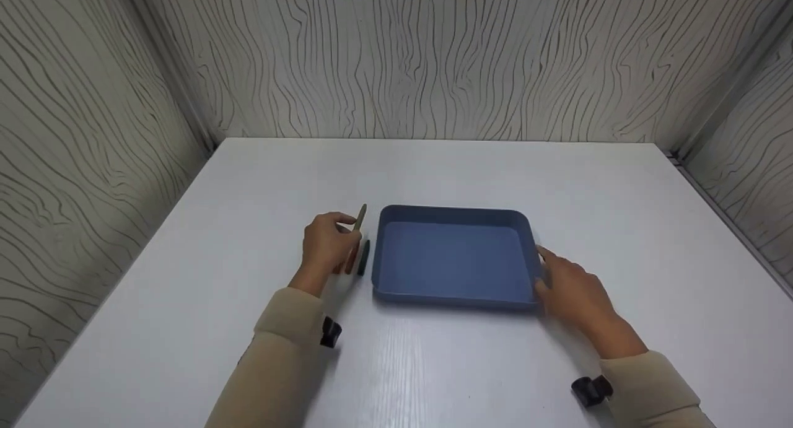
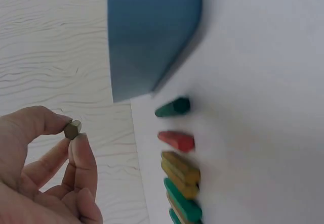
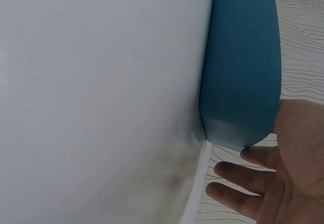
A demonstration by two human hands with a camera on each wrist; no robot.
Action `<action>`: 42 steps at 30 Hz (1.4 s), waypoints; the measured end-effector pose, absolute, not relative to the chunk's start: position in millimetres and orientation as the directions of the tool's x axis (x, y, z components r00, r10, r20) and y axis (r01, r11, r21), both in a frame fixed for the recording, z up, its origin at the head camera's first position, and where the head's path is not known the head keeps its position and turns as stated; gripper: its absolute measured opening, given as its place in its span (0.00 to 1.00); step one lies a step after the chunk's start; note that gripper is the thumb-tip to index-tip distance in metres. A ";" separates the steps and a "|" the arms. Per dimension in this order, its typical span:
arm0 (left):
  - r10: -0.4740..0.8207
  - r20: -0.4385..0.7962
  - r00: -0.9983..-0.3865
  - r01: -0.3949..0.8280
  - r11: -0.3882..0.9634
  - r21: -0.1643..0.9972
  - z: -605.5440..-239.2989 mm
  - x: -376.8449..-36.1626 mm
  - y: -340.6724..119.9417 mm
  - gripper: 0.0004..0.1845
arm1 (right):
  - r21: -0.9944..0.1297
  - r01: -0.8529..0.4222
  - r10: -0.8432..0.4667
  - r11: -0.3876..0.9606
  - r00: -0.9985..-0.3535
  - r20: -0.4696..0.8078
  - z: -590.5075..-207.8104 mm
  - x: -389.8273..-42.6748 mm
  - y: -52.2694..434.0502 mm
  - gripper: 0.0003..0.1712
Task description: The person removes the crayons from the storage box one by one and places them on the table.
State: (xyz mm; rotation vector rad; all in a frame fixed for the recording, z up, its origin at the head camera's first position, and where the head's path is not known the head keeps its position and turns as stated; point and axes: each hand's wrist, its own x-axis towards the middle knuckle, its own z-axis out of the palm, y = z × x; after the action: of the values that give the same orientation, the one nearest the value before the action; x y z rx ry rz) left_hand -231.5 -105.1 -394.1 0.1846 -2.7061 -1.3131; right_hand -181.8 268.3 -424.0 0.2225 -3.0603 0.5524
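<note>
A blue tray (image 1: pixel 455 256) lies empty in the middle of the white table (image 1: pixel 433 360). My left hand (image 1: pixel 327 244) is just left of it and pinches an olive-brown crayon (image 1: pixel 360 218) between thumb and fingers; its hexagonal end (image 2: pixel 72 129) shows in the left wrist view. Below that hand a row of crayons lies on the table: dark green (image 2: pixel 173 107), red (image 2: pixel 177 140), olive (image 2: pixel 180 167), green (image 2: pixel 183 201). My right hand (image 1: pixel 570 288) rests with straight fingers against the tray's right edge (image 3: pixel 242 82).
Wood-grain panels (image 1: pixel 446 56) wall the table at the back and both sides. Small black cameras sit on both wrists (image 1: pixel 330 332) (image 1: pixel 591 391). Bare table surface lies on every side of the tray.
</note>
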 end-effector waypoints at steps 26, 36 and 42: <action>-0.237 -0.014 -0.971 -0.171 0.659 0.732 -413.6 -222.3 -169.6 0.16 | -0.342 -0.128 -0.126 0.931 -0.992 0.027 -422.4 -181.7 268.1 0.33; -0.255 -0.094 -0.962 -0.246 0.671 0.699 -419.0 -220.3 -179.1 0.16 | -0.334 -0.128 -0.127 0.934 -0.992 0.025 -421.3 -181.8 267.0 0.33; -0.265 -0.117 -0.957 -0.271 0.680 0.681 -421.5 -219.4 -181.0 0.17 | -0.339 -0.121 -0.122 0.933 -0.992 0.016 -422.0 -182.2 267.4 0.33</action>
State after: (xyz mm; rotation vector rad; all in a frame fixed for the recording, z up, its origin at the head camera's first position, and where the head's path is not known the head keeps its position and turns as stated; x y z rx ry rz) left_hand -219.4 -181.0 -421.5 0.4606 -2.8875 -1.1736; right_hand -182.2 267.4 -422.0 0.1942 -3.0933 0.5425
